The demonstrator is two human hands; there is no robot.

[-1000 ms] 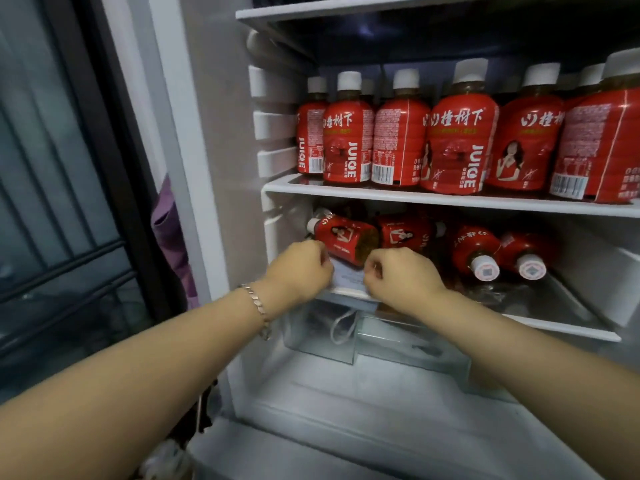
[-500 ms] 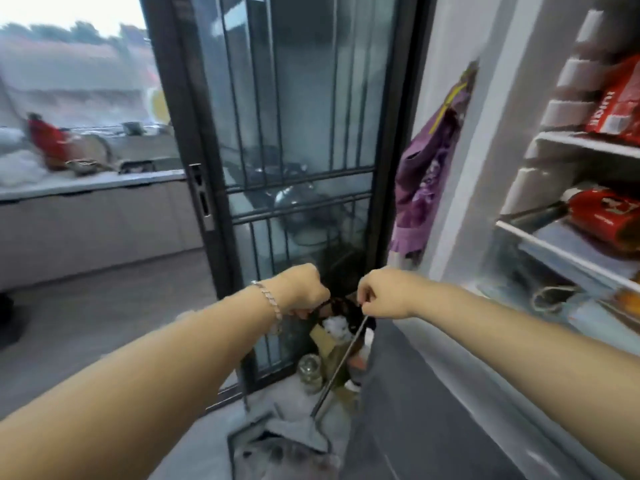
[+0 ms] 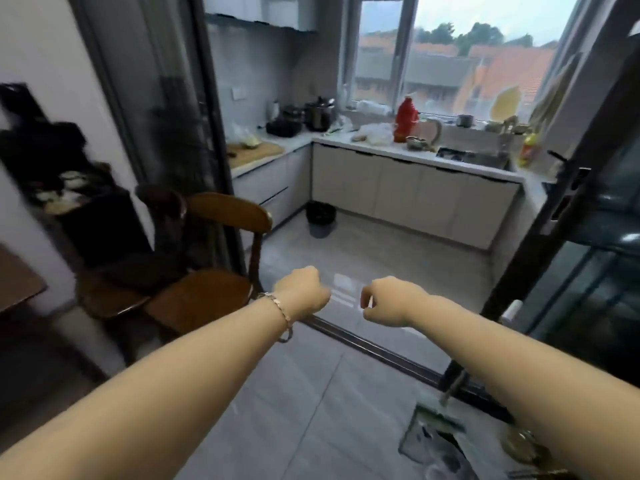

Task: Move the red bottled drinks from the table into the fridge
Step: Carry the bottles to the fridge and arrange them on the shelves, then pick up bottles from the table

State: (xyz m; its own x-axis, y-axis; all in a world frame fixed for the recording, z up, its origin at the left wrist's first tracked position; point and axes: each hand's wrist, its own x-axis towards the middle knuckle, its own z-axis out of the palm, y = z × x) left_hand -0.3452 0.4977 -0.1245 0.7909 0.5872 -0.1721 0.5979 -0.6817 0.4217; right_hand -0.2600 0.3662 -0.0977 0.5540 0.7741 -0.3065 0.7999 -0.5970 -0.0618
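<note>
None of the red bottled drinks showed in our view, nor did the fridge, so we could not count what was stowed or what was left. Our left hand (image 3: 304,289) was curled into a fist and our right hand (image 3: 388,303) had loosely curled fingers. Both held nothing, side by side just above the floor track (image 3: 374,346) of a sliding door. From the empty hands we judged that we were between carries, with another bottle to fetch if any were left. Far left of the track, at the picture's edge, a brown slab (image 3: 17,282) may have been the table's corner, though we could not tell. Nearer the track on that side stood a wooden chair (image 3: 204,296), close beside the way. Beyond the track lay a kitchen with a dark bin (image 3: 321,216) on the tiles. Its counter (image 3: 408,154) carried pots and a red container (image 3: 406,121) by the window, too blurred to call one of the drinks. On the near side of the track, to the right, lay a dustpan (image 3: 436,438), and a dark door frame (image 3: 540,237) rose at the track's right end. We judged these, along with the chair, things to step round.
</note>
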